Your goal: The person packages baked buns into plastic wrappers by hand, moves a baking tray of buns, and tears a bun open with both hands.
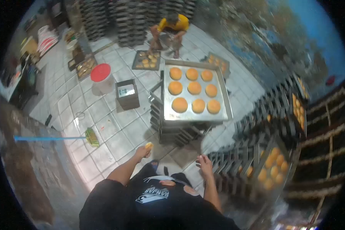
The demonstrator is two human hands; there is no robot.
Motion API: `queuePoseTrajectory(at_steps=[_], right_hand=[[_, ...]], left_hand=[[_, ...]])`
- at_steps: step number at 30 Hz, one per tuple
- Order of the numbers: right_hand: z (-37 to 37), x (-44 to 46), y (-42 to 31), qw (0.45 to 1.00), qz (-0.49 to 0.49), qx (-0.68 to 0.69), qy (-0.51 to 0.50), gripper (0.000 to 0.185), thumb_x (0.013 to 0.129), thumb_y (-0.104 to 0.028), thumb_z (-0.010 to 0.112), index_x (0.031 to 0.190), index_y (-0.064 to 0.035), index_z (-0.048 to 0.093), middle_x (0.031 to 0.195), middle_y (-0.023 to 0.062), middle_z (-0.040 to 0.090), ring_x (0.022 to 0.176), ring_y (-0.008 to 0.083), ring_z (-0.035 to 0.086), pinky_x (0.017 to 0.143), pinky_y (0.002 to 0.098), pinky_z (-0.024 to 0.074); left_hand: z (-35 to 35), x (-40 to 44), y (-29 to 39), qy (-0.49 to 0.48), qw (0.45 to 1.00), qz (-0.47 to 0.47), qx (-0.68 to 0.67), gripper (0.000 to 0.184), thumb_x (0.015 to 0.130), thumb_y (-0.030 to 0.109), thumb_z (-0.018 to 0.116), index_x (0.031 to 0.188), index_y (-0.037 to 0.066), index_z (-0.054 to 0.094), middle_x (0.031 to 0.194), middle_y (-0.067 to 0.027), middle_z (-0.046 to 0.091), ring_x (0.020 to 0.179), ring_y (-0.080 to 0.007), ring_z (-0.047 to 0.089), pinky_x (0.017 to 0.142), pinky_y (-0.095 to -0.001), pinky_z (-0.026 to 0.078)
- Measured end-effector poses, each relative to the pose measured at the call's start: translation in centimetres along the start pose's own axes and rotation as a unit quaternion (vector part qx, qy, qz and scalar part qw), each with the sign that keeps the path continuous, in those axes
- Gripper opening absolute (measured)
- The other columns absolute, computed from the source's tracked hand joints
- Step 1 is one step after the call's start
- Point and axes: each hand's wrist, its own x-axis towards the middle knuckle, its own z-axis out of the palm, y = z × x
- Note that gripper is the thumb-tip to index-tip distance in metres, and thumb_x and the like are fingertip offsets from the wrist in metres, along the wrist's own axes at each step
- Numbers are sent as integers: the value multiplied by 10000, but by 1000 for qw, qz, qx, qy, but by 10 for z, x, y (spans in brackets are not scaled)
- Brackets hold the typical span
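My left hand [143, 151] is closed around a small piece of yellowish bread [149, 145], low in front of my body. To the right, my right hand [204, 165] hangs near the stacked dark trays with its fingers curled; whether anything is in them is too small to tell. Ahead, a metal tray [223, 111] with several round golden buns [194, 87] rests on a stack of trays [172, 132]. Neither hand touches that tray.
A person in yellow [175, 25] crouches behind a floor tray [146, 68] of buns. At left are a red-lidded bucket [101, 73], a dark box [127, 101] and a blue-handled broom [50, 138]. Bun trays [273, 168] stand stacked at right.
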Motion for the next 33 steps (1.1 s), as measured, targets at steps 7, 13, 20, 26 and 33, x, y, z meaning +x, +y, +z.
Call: queuePoseTrajectory(at_steps=[7,13,20,26,33], right_hand=[[-44,154,-13,995,-53,-39,-72,763,1009,-492,602,1593,-130,269,1354,117,570,1127,199,597,846,354,515],[-20,171,-70,990,35,123,-66,865,989,-424,657,1633,-168,139,1530,138,379,1238,291,516,853,429,526],[-12,208,-13,998,-43,-41,-27,663,931,-235,685,1475,29,412,1279,214,631,1151,355,622,1019,429,467],[-4,209,-23,996,26,-89,-1,653,923,-109,615,1493,28,328,1108,204,638,807,248,686,651,365,581],[-8,207,-32,989,38,-129,-68,920,949,-185,609,1649,-137,13,1365,276,545,879,254,709,703,360,596]], left_hand=[[39,13,-133,90,975,71,-191,271,949,233,635,992,-26,700,747,-134,698,602,-218,672,537,-342,535],[77,-56,-101,273,887,-72,-366,201,983,170,613,952,-25,653,788,-114,639,652,-212,665,615,-344,590],[47,-51,-117,183,893,-53,-408,252,981,212,650,1060,-26,621,779,-132,643,654,-235,656,551,-343,550],[29,0,-43,193,911,-119,-344,229,1007,172,610,1176,17,605,866,-115,649,668,-219,643,578,-314,574],[2,60,10,107,928,-55,-353,306,1005,167,617,1294,70,594,1064,-39,635,931,-181,644,695,-311,601]])
